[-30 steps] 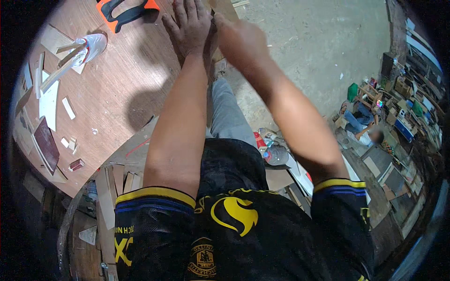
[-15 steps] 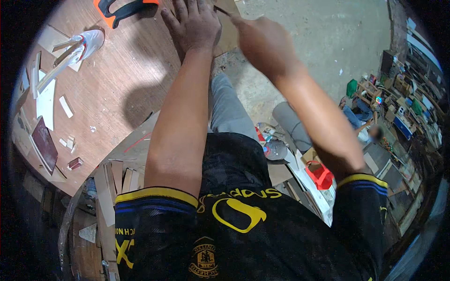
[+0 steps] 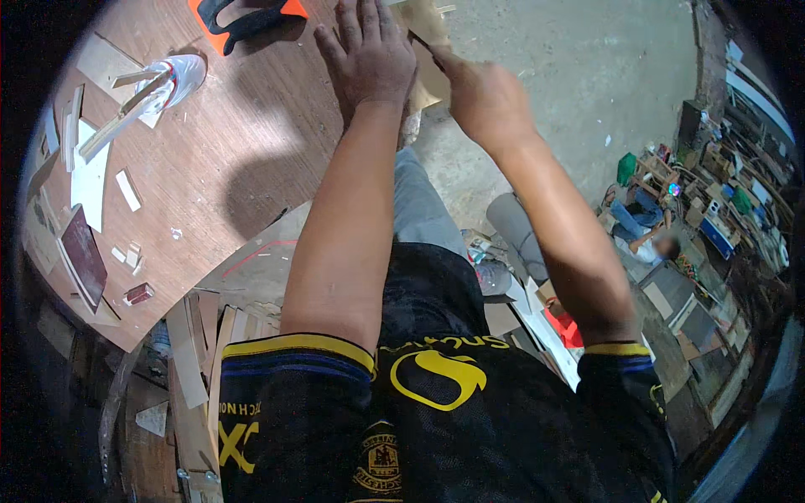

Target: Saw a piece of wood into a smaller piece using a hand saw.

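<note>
My left hand (image 3: 376, 65) lies spread on a narrow wooden piece at the top edge of the brown plywood table (image 3: 277, 159), fingers apart and pointing away from me. Just right of it is a tan board (image 3: 432, 80). My right hand (image 3: 486, 101) is closed on a thin dark tool (image 3: 423, 46) that slants across this board beside my left hand; its full shape is hidden. An orange-and-black saw handle (image 3: 220, 33) lies left of my hands on the table.
Wood offcuts (image 3: 88, 168) and a plastic-wrapped bottle-like object (image 3: 180, 84) are at the left. A grey roll (image 3: 516, 230), a red object (image 3: 566, 327) and boards are below right. A person (image 3: 650, 243) lies or sits among piled clutter (image 3: 713, 193) at far right.
My right hand has moved down and to the right along with the dark tool. My left hand stays spread on the work, a little further right in the picture.
</note>
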{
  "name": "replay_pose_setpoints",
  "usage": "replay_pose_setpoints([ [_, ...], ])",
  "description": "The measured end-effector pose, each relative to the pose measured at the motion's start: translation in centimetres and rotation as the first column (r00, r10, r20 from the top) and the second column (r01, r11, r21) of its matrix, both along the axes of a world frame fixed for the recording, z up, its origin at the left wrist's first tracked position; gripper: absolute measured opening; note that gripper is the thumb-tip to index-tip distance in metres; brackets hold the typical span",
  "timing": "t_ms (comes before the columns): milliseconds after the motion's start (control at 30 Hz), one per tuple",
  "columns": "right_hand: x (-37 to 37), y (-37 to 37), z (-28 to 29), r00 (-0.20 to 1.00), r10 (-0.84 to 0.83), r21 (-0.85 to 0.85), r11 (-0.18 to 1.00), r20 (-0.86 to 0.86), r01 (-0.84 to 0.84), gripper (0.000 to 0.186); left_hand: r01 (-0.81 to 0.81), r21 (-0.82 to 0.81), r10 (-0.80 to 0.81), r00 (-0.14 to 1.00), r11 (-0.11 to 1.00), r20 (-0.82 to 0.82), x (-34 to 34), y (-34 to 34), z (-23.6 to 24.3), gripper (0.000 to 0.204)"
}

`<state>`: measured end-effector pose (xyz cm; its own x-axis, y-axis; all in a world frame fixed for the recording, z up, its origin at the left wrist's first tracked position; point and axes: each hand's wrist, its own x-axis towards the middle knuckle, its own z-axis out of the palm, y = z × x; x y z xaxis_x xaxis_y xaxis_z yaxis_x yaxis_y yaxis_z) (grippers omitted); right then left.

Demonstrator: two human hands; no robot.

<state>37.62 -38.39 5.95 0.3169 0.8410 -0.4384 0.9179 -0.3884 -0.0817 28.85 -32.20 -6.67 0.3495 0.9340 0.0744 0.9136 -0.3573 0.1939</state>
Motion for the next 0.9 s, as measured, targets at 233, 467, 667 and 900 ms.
replay_pose_setpoints([
  [233, 1.3, 0.0, -0.8, 0.987, -0.113, -0.081, 0.989, 0.11, 0.122, 0.051, 0.017, -0.091, -0.01, 0.997, 0.996, 0.079, 1.0, 0.0, 3.1, 0.056],
  [467, 1.7, -0.7, 4.9, 0.992, 0.084, 0.052, 0.995, -0.093, -0.079, 0.047, -0.018, -0.063, 0.018, 1.0, 0.998, 0.014, -0.1, 0.0, 1.4, 0.058],
  [667, -3.7, -0.2, 1.7, 0.99, 0.124, 0.04, 0.992, -0.072, -0.121, 0.043, 0.002, 0.007, -0.002, 1.0, 1.0, 0.019, 0.6, 0.3, 1.9, 0.058],
  [900, -0.2, -0.6, 3.6, 0.992, 0.101, -0.022, 0.994, -0.072, -0.103, 0.048, -0.055, 0.0, 0.055, 0.995, 0.998, 0.081, -0.1, 0.4, 0.8, 0.055],
])
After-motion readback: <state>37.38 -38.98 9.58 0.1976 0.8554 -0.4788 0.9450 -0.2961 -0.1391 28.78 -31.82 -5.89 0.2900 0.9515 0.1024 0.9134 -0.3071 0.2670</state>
